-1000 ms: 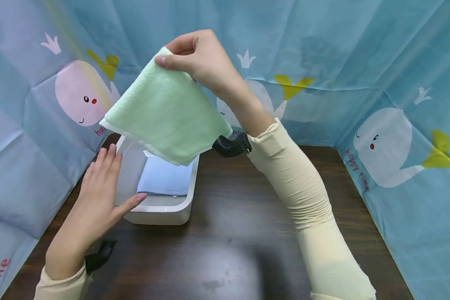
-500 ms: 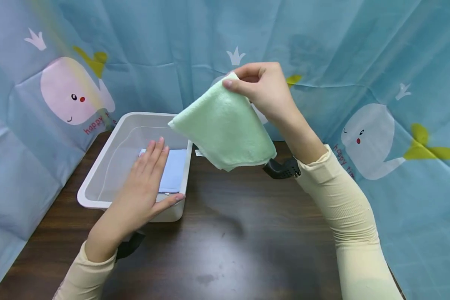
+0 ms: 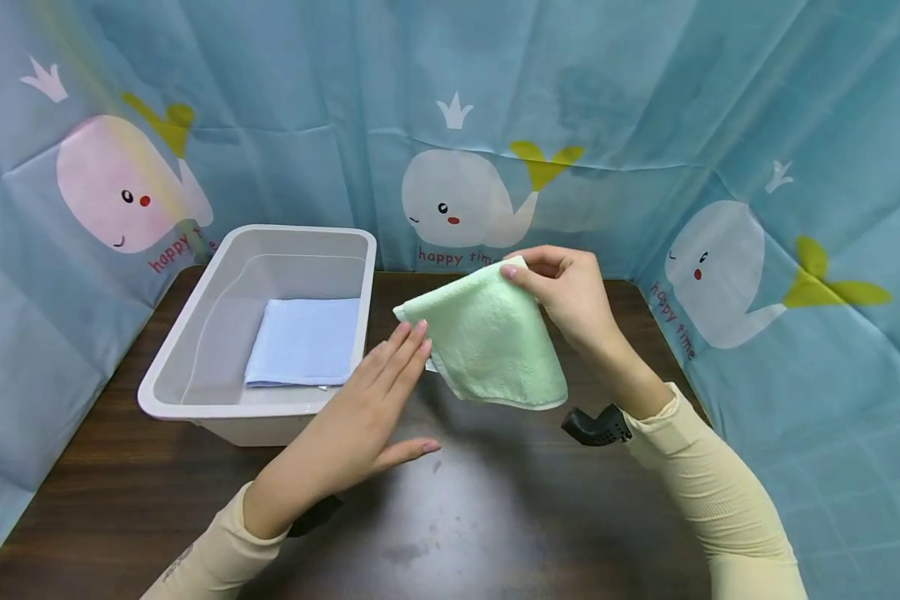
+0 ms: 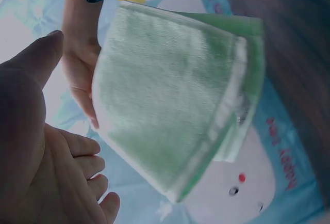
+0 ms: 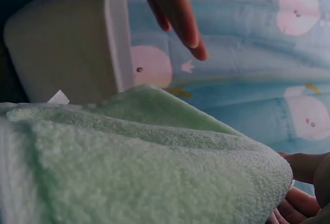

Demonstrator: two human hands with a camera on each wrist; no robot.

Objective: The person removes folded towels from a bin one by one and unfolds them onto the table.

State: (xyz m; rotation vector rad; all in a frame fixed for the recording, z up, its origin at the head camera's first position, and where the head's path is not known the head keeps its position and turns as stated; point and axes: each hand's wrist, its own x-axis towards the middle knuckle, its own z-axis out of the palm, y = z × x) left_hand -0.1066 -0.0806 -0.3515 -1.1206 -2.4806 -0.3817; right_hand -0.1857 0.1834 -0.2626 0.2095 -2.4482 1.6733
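A light green towel (image 3: 491, 342), folded over in layers with a small white tag, hangs above the table from my right hand (image 3: 566, 292). Thumb and fingers pinch it at its upper corner. My left hand (image 3: 360, 408) is stretched out flat at the towel's left side, fingers straight, fingertips overlapping its edge in the head view. In the left wrist view the towel (image 4: 170, 95) stands apart from the left palm, its layers spread at the lower edge. The right wrist view shows the plush towel (image 5: 154, 167) up close, with the left hand (image 5: 175, 12) beyond it.
A pale grey plastic basin (image 3: 183, 333) stands at the left on the dark wooden table (image 3: 450, 533). Inside lies a folded light blue towel (image 3: 303, 342). A blue curtain (image 3: 307, 167) with printed whales surrounds the table on three sides.
My right hand has carried the green towel right and down, away from over the basin. My left hand has moved right, from beside the basin to the towel's edge. The head view has shifted slightly.
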